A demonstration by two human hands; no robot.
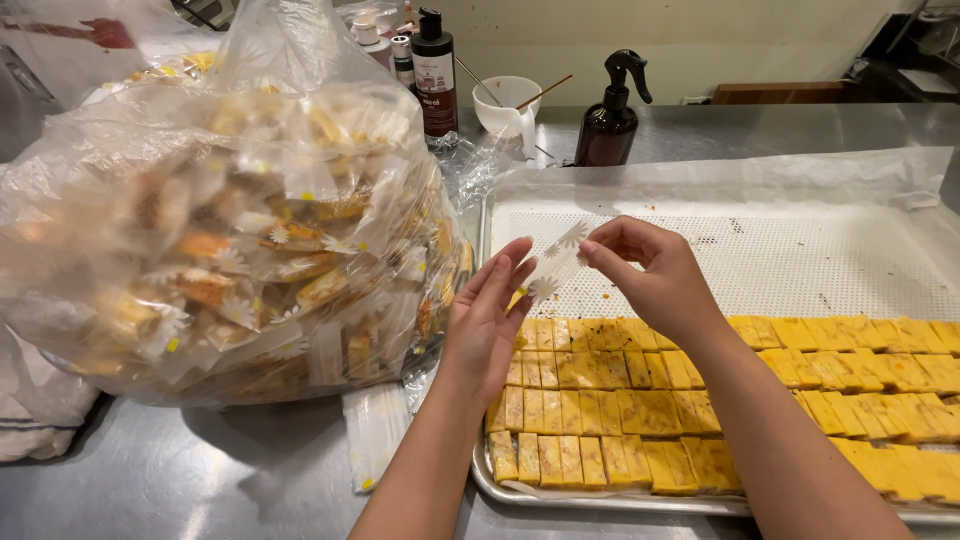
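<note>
My left hand (487,318) and my right hand (648,278) hover over the near left part of a metal baking tray (483,470). Between them they hold a small clear wrapper bag with white daisy prints (558,262); my right thumb and forefinger pinch its upper end, and my left fingertips touch its lower end. Under the hands, rows of yellow rectangular cake pieces (700,390) fill the tray's near half on a white perforated liner (800,255).
A large clear plastic bag (230,220) stuffed with wrapped pieces stands at the left on the steel table (200,480). A stack of flat wrappers (375,430) lies beside the tray. At the back stand a brown pump bottle (608,125), a dark bottle (435,75) and a white cup (508,105).
</note>
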